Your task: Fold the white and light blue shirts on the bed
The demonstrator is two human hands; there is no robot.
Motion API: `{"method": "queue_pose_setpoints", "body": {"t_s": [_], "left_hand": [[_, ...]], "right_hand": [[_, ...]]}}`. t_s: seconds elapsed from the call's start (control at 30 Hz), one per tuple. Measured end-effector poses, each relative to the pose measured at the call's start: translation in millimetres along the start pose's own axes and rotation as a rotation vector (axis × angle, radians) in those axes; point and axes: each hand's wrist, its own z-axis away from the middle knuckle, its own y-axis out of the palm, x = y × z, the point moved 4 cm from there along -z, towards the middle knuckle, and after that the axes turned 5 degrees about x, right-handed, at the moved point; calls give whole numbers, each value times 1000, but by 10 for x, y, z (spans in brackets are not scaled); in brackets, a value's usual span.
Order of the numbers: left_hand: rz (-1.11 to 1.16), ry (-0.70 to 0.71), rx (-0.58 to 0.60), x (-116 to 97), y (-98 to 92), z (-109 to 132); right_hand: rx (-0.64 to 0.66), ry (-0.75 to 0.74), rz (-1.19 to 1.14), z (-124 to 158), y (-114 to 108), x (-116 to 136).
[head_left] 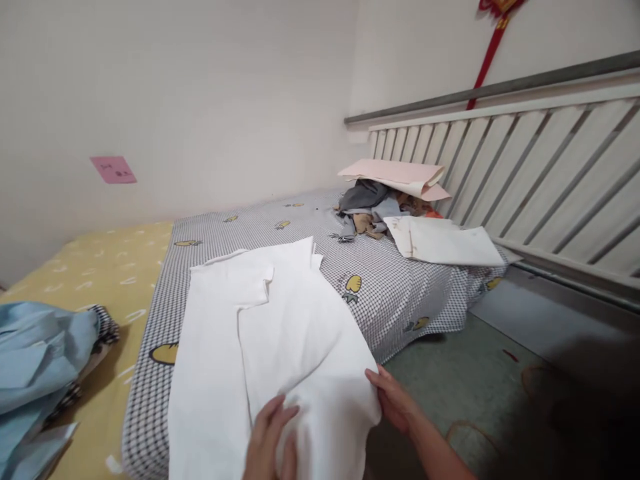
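A white cloth (215, 347) lies spread in layers over the bed in front of me, with a notched, folded edge along its upper middle. My right hand (395, 403) pinches the cloth's right edge, where it hangs past the side of the bed. At the bottom middle, my left hand (273, 440) rests against the same cloth, its fingers apart and slightly bent. A soft fold runs up and right from the left fingertips. The cloth's near end runs out of view below.
The bed has a checked sheet (385, 320) and a yellow cover (100, 267). Blue clothing (40, 360) lies at left. Crumpled clothes (370, 207), a pink sheet (395, 172) and a folded white piece (450, 243) sit at the back right, beside a white slatted radiator (525, 160).
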Motion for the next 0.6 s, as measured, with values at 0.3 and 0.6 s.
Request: {"method": "queue_pose_setpoints", "body": {"t_s": [0.3,0.6], "left_hand": [[360,-327,321,-775,996,-651],[408,-538,-78,-445,493,-852]], "right_hand": [[364,-81,65,504,1040,676],[9,-196,-144,-442,803,714]]}}
